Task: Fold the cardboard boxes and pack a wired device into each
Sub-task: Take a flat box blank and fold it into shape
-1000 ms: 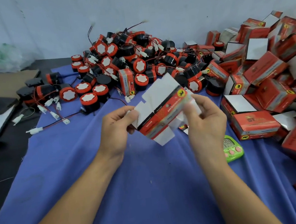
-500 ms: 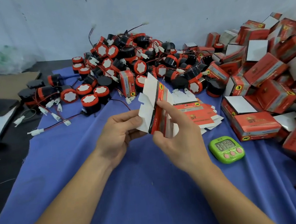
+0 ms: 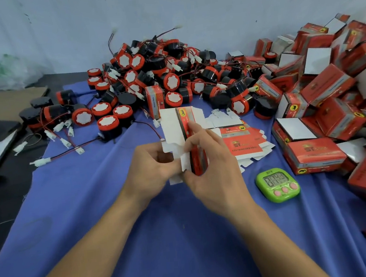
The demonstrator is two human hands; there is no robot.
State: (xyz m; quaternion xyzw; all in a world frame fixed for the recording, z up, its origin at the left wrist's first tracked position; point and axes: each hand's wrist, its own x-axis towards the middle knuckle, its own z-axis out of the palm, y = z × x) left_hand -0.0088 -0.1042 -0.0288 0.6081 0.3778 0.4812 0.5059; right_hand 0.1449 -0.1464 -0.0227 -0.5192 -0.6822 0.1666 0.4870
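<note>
**Q:** Where is the box, and how is it held?

**Log:** The flat red-and-white printed cardboard box blank (image 3: 172,126) is up between your hands, on edge above the blue cloth (image 3: 165,240). Your left hand (image 3: 151,166) pinches the white lower flaps, thumb against curled fingers. Your right hand (image 3: 212,169) curls round the red panel, forefinger laid up along it. Likely reason: the left anchors while the right squares the sleeve — no device goes in until the bottom closes.

**Q:** What of the surface and the room?

**Log:** You have the heap of round black-and-red wired devices (image 3: 160,73) straight ahead and the stack of flat blanks (image 3: 242,139) just beyond your right hand. Folded red boxes (image 3: 329,93) are piled at right — all near. A green digital timer (image 3: 277,184) lies beside your right wrist. Behind is a pale wall (image 3: 165,10). At left, a brown cardboard sheet (image 3: 6,99) lies on the dark floor.
</note>
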